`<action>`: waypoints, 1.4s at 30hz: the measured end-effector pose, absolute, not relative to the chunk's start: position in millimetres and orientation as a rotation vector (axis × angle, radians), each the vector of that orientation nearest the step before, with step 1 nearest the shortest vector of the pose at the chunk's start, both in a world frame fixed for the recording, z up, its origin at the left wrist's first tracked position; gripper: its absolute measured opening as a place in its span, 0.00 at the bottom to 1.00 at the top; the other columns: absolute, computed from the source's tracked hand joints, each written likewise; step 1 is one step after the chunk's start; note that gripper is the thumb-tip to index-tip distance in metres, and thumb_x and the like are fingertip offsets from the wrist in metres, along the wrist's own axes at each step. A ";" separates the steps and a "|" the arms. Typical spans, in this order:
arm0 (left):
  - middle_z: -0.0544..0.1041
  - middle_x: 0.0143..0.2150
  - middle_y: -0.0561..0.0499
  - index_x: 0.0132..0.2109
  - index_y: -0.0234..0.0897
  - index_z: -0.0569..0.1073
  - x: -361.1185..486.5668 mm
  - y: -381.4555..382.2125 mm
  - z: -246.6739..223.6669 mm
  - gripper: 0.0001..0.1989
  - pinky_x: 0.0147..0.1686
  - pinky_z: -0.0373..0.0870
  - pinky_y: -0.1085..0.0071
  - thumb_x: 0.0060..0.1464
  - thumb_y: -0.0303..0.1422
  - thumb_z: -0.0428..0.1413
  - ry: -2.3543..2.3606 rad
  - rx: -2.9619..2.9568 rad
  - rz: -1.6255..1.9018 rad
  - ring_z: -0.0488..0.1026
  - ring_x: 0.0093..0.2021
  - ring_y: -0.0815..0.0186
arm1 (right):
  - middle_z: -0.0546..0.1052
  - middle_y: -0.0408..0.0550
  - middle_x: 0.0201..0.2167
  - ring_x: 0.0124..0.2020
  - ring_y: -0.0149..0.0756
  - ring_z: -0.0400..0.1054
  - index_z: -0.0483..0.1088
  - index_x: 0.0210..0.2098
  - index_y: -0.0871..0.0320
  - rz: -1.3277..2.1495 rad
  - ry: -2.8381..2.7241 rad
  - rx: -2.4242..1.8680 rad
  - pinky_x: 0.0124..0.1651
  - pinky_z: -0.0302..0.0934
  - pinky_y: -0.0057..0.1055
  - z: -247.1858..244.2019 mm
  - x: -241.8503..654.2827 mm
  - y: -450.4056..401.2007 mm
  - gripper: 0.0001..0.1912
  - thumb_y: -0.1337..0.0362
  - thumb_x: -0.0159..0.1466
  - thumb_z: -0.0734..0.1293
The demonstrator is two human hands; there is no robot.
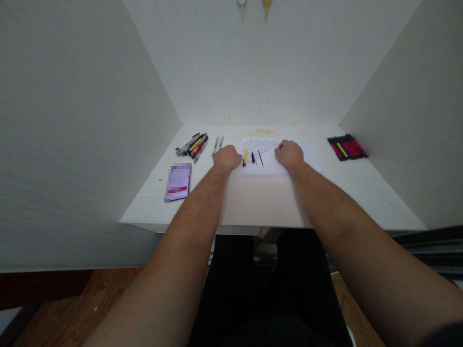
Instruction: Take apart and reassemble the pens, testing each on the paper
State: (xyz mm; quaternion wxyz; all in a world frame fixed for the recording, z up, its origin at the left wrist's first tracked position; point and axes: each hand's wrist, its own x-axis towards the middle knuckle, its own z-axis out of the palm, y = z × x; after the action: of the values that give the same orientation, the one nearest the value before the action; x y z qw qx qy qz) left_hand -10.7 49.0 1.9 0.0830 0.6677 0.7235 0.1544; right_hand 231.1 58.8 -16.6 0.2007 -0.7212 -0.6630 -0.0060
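White paper sheet (269, 156) is lain mid-tabletop (253, 202); right hand (289, 154) is rested on it, fingers curled shut, nothing seen gripped. Left hand (227, 158) is fisted at its left edge, beside yellow pen (245, 157). Pen pile (193, 144) far left.

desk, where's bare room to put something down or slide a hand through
Free: the near strip of the desk in front of the paper, and the stretch between the paper and the marker box. Also the left edge around the phone. Crowded: the pen pile at back left, and the paper itself, where the left hand, right hand and loose pens sit.
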 end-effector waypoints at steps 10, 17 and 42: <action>0.80 0.42 0.40 0.41 0.40 0.76 -12.5 42.4 -2.9 0.13 0.43 0.70 0.57 0.54 0.42 0.53 2.204 2.043 0.521 0.76 0.44 0.51 | 0.78 0.58 0.44 0.44 0.47 0.72 0.75 0.42 0.57 -0.041 -1.870 -2.017 0.46 0.64 0.39 -12.1 226.1 65.9 0.15 0.59 0.62 0.60; 0.80 0.42 0.41 0.42 0.41 0.77 -11.3 39.4 -1.4 0.13 0.44 0.69 0.58 0.55 0.41 0.53 2.198 1.989 0.548 0.75 0.44 0.52 | 0.80 0.53 0.40 0.42 0.44 0.72 0.77 0.38 0.57 0.114 -1.720 -2.006 0.44 0.63 0.36 -3.1 221.6 62.6 0.12 0.62 0.59 0.63; 0.81 0.47 0.51 0.48 0.41 0.80 -16.6 45.4 -8.8 0.18 0.51 0.69 0.70 0.58 0.27 0.48 1.786 2.108 0.786 0.76 0.49 0.64 | 0.78 0.51 0.49 0.49 0.41 0.71 0.76 0.51 0.56 0.187 -2.350 -1.566 0.54 0.61 0.35 0.1 189.6 35.7 0.20 0.68 0.66 0.58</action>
State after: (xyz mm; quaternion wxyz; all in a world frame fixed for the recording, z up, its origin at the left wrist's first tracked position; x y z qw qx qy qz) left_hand -16.6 45.4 -8.8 0.1343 0.7271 0.6162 0.2713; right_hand 189.6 35.7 0.1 0.1552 -0.5467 -0.8203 0.0651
